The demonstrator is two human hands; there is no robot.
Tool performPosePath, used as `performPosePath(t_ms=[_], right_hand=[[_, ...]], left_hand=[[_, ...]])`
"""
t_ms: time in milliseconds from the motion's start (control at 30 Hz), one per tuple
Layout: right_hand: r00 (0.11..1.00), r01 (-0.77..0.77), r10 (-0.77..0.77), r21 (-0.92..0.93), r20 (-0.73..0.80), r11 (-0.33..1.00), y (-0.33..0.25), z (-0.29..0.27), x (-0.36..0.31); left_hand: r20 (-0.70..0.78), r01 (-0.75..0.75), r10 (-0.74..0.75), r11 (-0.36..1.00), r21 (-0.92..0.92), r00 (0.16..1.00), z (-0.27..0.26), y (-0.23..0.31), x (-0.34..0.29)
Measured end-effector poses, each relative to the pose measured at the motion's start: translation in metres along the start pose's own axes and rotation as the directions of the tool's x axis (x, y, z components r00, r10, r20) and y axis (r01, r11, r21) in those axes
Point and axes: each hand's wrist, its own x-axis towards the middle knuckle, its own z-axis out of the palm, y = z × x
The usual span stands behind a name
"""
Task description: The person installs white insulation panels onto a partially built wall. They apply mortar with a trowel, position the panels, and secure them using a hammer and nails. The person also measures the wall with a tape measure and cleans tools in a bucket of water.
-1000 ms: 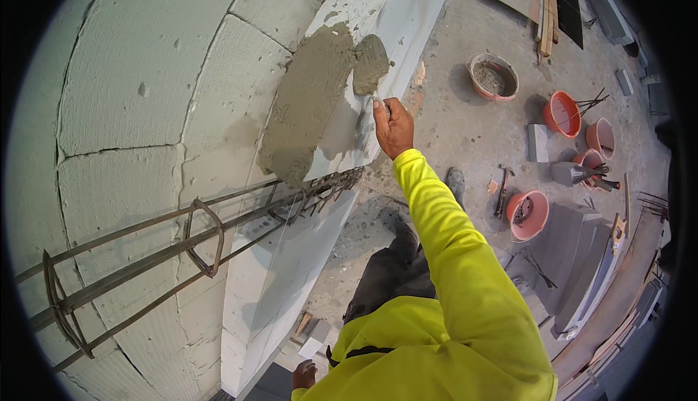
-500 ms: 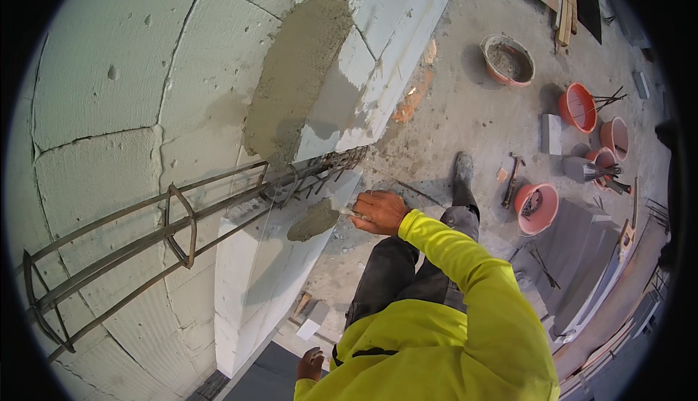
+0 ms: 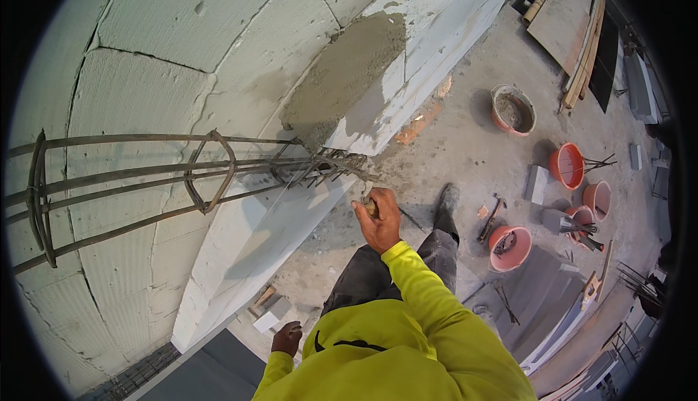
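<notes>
My right hand is closed round the wooden handle of a trowel, in front of a cage of steel bars. The trowel's blade is mostly hidden beyond my fingers. Low at my left side hangs my left hand, its fingers loosely bent with nothing visible in them. Wet grey mortar covers part of the white block ledge beyond the bars. A second white block ledge runs on the near side of them.
A white block wall rises along the left. On the concrete floor to the right are a bucket of mortar, several orange buckets, a hammer, stacked grey blocks and boards.
My right hand has drawn the trowel away from the near ledge, and the mortar patch seen by it no longer shows there. The view has turned, shifting the wall and floor.
</notes>
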Motion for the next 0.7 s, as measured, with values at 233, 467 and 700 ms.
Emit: performPosePath(t_ms=[233,467,700], right_hand=[[0.988,-0.076,0.083,0.055,-0.133,0.996,0.030,0.062,-0.005],[0.986,-0.164,0.165,-0.144,-0.002,0.976,0.056,0.046,-0.032],[0.956,-0.286,0.292,-0.362,-0.037,0.887,0.037,-0.041,-0.042]], left_hand=[[-0.055,0.153,-0.153,0.988,-0.012,0.987,-0.017,-0.023,-0.026],[0.010,0.136,-0.136,0.991,-0.018,0.991,-0.011,-0.034,-0.021],[0.009,-0.034,0.034,0.999,0.034,0.999,-0.010,-0.004,0.019]])
